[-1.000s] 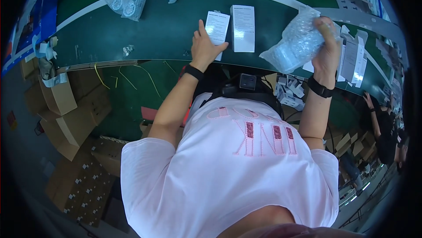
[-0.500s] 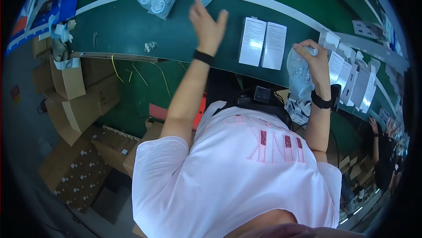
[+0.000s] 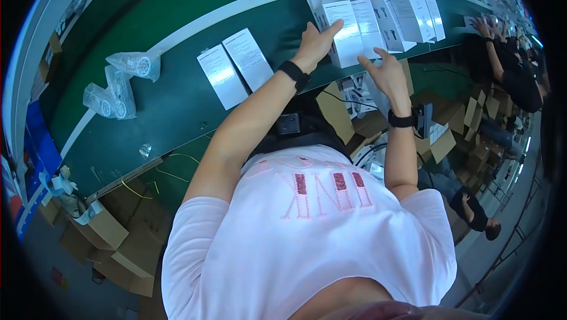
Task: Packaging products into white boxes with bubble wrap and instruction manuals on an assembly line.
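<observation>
Spreading across the upper frame, a green bench [image 3: 177, 98], crossed by a long white strip [image 3: 230, 16] curving toward the upper right. Near its lower edge, left of centre, a crumpled clear scrap [image 3: 145, 151]. At the left edge, an upright blue panel [image 3: 41, 137]; just below, a pale-blue tangle [image 3: 58, 184], kind unclear. Lower left, open brown cartons [image 3: 127, 261] and a thin yellow strap [image 3: 134, 189]. Far right, more cartons [image 3: 469, 116], a dark-clothed person [image 3: 521, 87] above, another person [image 3: 472, 211] lower down.
</observation>
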Demonstrator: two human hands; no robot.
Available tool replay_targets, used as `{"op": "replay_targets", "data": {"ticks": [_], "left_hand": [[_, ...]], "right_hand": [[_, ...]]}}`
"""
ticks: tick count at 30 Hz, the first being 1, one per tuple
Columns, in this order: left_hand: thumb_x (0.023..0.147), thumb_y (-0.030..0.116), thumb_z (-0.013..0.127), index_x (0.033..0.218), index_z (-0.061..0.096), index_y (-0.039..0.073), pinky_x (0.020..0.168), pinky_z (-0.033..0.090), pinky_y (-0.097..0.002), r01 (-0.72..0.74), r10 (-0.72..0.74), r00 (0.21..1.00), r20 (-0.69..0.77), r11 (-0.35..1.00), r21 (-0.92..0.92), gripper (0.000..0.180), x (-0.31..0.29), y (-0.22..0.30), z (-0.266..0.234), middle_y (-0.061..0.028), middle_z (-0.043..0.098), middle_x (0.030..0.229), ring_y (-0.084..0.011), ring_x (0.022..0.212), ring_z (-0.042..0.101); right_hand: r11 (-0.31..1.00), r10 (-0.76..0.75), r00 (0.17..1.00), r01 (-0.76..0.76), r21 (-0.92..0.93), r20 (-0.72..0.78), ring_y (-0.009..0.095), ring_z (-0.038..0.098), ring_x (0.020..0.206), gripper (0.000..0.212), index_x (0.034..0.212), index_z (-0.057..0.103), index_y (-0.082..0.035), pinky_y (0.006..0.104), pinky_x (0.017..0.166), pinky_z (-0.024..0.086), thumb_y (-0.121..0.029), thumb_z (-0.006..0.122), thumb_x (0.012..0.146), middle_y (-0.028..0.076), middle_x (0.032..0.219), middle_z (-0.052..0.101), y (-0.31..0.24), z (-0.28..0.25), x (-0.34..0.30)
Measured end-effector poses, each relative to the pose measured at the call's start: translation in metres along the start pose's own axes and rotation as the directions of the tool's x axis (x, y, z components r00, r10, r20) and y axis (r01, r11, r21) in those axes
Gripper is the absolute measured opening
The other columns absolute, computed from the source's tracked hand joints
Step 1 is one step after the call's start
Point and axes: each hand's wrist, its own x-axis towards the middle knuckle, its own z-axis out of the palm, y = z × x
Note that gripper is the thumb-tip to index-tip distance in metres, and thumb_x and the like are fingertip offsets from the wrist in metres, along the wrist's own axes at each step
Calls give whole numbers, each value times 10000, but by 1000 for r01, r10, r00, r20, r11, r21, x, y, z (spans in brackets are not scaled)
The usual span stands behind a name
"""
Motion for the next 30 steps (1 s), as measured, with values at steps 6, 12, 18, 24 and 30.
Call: {"op": "replay_targets", "data": {"ticks": [6, 12, 18, 24, 30], "left_hand": [[824, 456, 688, 1299, 378, -112, 933, 453, -347, -9, 26, 998, 59, 965, -261, 803, 21, -37, 8, -216, 570, 1197, -299, 1092, 570], [856, 486, 629, 1339, 417, 63, 984, 417, -518, 493, -345, 869, 355, 678, -546, 676, -41, -21, -69, -155, 510, 1278, -289, 1174, 524], [898, 525, 545, 1336, 466, 90, 989, 444, -486, 640, -68, 759, 648, 264, -722, 622, -76, -4, -100, -114, 560, 1266, -309, 1151, 565], [941, 387, 511, 1296, 514, 45, 978, 455, -385, 643, -244, 760, 602, 421, -640, 492, -120, -7, -112, -142, 587, 1238, -261, 1132, 579], [906, 401, 563, 1277, 497, 8, 919, 487, -370, 606, -82, 706, 704, 584, -540, 545, -107, 22, -109, -147, 618, 1177, -243, 1033, 628]], "right_hand": [[977, -147, 985, 130, 170, 90, 414, 635, 975, 483, 1096, 648, 50, 393, 873, 483, -329, 689, 800, 296, 987, 652, 10, 25, -11], [895, -146, 942, -5, 446, 303, 168, 618, 860, 376, 1066, 676, 13, 291, 805, 463, -272, 681, 821, 96, 945, 689, 1, -33, -14], [601, -146, 967, -79, 795, 207, 84, 556, 757, 225, 947, 610, -43, 204, 705, 418, -119, 731, 774, -3, 822, 594, -3, -79, -3], [611, -207, 972, 43, 791, 107, 91, 568, 755, 295, 1062, 627, -22, 208, 710, 429, -118, 704, 794, 13, 849, 608, -30, -113, 8], [299, -367, 843, 507, 809, -393, 150, 602, 918, 191, 1026, 636, -6, 266, 823, 456, -145, 539, 938, 61, 980, 644, -63, -145, 22]]}}
